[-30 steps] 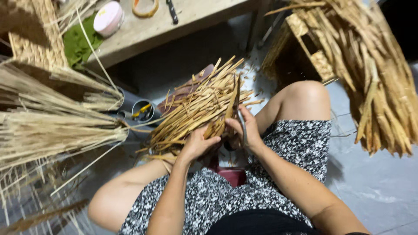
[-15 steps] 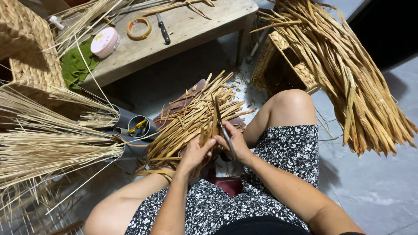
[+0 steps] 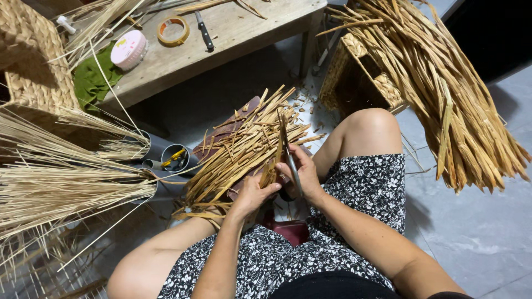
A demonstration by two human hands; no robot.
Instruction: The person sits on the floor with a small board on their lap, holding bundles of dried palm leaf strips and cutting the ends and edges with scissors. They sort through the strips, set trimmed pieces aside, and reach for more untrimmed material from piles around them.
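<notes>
Grey floor (image 3: 476, 232) – pale reed bundles (image 3: 61, 182) far left, wooden bench (image 3: 244, 33) above, woven basket (image 3: 360, 77) right. Fanned straw strips (image 3: 238, 149) over lap: left hand (image 3: 252, 194) pinches their near ends, right hand (image 3: 299, 171) closed on thin blade (image 3: 289, 158). Bare floor at right edge.

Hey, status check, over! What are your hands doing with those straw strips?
Left hand gripping strip bundle. Right hand holding scissors against bundle. Nothing blocking.

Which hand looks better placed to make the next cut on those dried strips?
Probably the right hand: it holds the scissors against the strip bundle. The left hand grips and steadies the strips.
</notes>
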